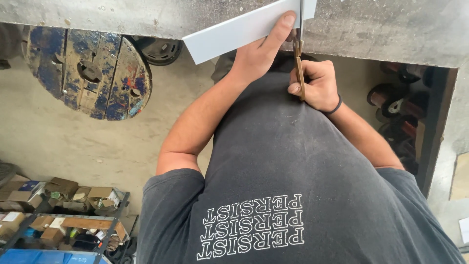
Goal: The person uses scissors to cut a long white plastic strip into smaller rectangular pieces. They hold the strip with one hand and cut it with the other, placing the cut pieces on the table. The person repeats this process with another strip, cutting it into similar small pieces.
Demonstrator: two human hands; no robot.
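The strip (234, 33) lies on the desk (381, 34), scissors (299, 58) at its right end; a spool (90, 73) stands left.

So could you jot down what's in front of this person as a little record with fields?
Left hand: left hand grips a pale grey strip, thumb on top
Right hand: right hand holds scissors with brownish handles, blades at the strip
Surface: concrete bench edge
Wrist: dark band
Floor: blue-stained wooden spool, shelves of cardboard boxes
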